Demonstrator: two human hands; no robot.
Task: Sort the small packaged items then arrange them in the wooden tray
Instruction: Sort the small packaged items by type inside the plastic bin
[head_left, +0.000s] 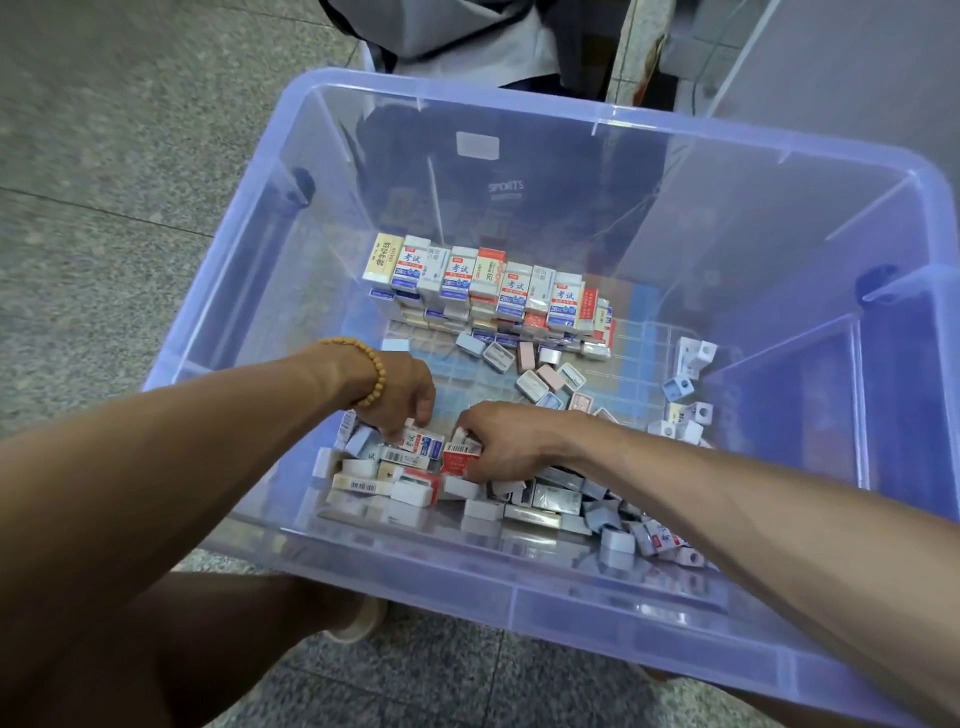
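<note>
Both forearms reach down into a translucent blue plastic bin (519, 597) standing on a speckled floor (104, 156). Left hand (400, 395), beaded bracelet (371, 371) at the wrist, has its fingers curled onto a blue-and-white packet (423, 441) in the loose heap of packaged items (467, 493) along the near wall. Right hand (511, 441) curls its fingers on a red packet (460, 460) beside it. Sorted packets stand in neat stacked rows (488, 291) at the far side. No wooden tray can be made out.

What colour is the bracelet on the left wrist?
Yellowish-tan beads; the bracelet shows best in the head view.
</note>
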